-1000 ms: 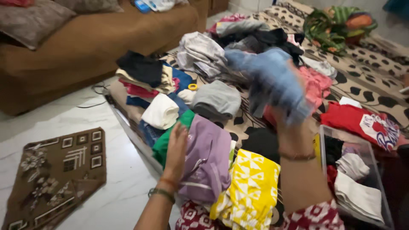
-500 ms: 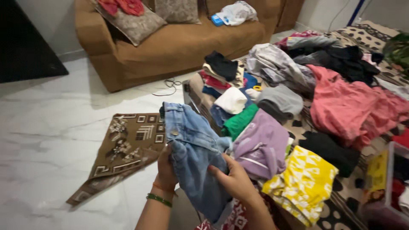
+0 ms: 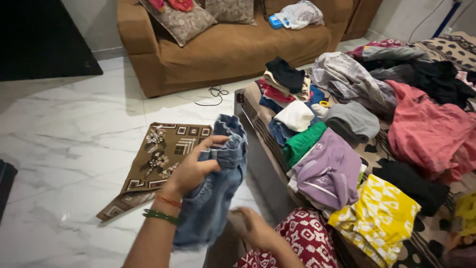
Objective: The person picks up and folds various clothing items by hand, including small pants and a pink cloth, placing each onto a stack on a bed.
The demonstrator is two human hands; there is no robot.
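1. Your left hand clamps the bunched waistband of the faded blue denim garment, which hangs over the white marble floor beside the bed.
2. Judged soft, thick, fairly heavy; hold the waistband.
3. Your right hand lies loosely curled below it, holding nothing.
4. Its hem is hidden.

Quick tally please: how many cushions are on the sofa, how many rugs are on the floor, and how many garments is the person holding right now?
Cushions on the sofa: 2, one patterned cushion and a second cushion
Floor rugs: 1, the brown patterned rug
Garments in hand: 1, the blue denim garment, gripped by the left hand with the right hand below it
Total: 4
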